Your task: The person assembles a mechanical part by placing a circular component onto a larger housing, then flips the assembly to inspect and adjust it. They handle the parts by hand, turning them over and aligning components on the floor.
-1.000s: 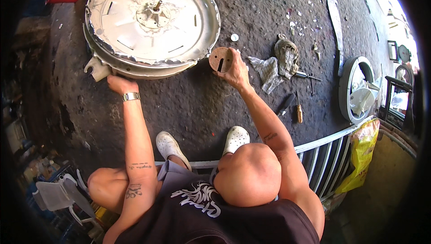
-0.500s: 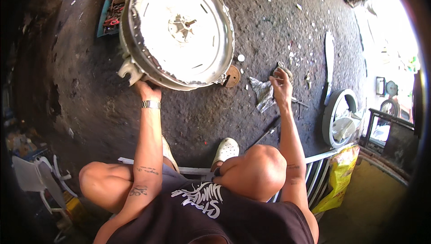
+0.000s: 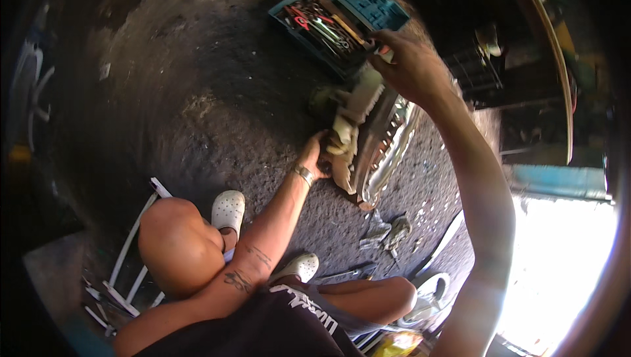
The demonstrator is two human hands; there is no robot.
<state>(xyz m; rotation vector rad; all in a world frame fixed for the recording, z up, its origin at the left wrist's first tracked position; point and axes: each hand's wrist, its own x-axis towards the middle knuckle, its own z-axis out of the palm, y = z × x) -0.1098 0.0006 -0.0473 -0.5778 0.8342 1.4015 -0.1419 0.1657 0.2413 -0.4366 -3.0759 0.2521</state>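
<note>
A round metal machine part (image 3: 383, 150) with a notched rim and a pale, bulky back stands tilted on edge over the dirty floor. My left hand (image 3: 316, 155) grips the fittings on its back near the lower end; the fingertips are partly hidden. At the far end of the part, my right hand (image 3: 415, 68) reaches over with bent fingers closed together, beside the near corner of an open teal toolbox (image 3: 388, 3). Something small and reddish shows at those fingers, too blurred to name. Inside the box lie several hand tools (image 3: 322, 28), some red-handled.
A crumpled rag (image 3: 396, 233) lies on the floor nearer to me than the part. Beyond it are a long pale strip (image 3: 445, 242) and a grey ring (image 3: 437, 288). A white-barred rack (image 3: 128, 252) stands by my left knee. Dark shelving with a pale edge (image 3: 557, 61) rises at right.
The machine part has turned from showing its bright face to standing on edge. My right hand has left the rag's side and reached over the part's far end. The view has swung left.
</note>
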